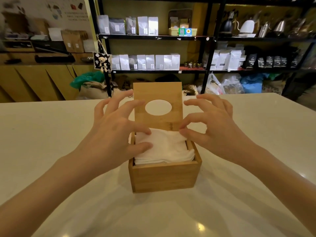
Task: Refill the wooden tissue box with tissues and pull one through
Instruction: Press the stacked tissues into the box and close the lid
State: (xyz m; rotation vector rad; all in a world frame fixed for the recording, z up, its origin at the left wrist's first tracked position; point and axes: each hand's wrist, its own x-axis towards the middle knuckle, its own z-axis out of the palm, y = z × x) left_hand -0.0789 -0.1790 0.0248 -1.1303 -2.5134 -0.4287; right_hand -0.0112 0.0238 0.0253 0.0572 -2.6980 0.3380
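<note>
A square wooden tissue box [164,175] stands on the white table in front of me. Its lid [158,122], with an oval hole, is swung up and stands upright at the box's far edge. A stack of white tissues [166,147] fills the box to the rim, a little rumpled on top. My left hand [118,134] hovers at the box's left side, fingers spread, thumb and forefinger touching the left edge of the stack. At the right side, my right hand [213,127] has spread fingers, with thumb and forefinger tips on the stack's far right corner.
The white table [68,168] stretches wide around the box. Behind it stand black shelves [153,37] with coffee bags and kettles, sacks and plastic bags on the floor, and a wooden counter [34,79] at the left.
</note>
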